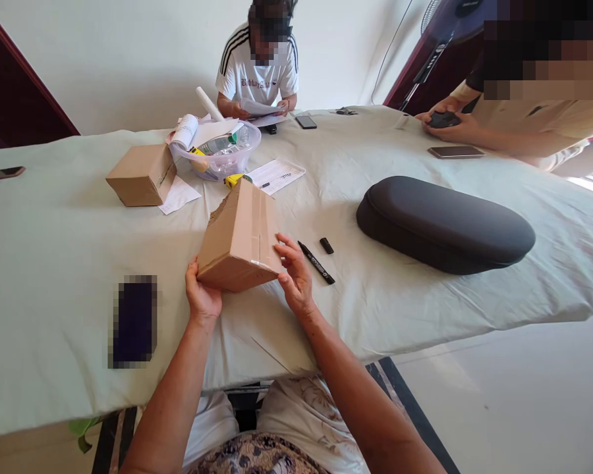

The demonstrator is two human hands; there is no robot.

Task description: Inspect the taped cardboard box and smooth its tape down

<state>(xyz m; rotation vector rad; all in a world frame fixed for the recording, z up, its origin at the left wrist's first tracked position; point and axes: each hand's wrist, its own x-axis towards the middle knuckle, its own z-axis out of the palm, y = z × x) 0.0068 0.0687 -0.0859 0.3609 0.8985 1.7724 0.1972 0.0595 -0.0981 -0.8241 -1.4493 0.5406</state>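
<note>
A brown cardboard box (244,240), sealed with clear tape and torn along its far left edge, is held tilted just above the cloth in front of me. My left hand (202,293) grips its near left bottom corner, the palm partly beneath it. On the other side, my right hand (295,273) holds the near right edge between thumb and fingers. Close to that hand lie an uncapped black marker (316,263) and its separate cap (327,245). A yellow tape measure (236,180) shows partly behind the box.
A second cardboard box (141,174) and a lilac basin (212,172) of papers and bottles stand farther back. To the right is a large dark case (445,224). Across the table, one person (259,79) holds papers; another sits at right. Phones (306,122) lie about.
</note>
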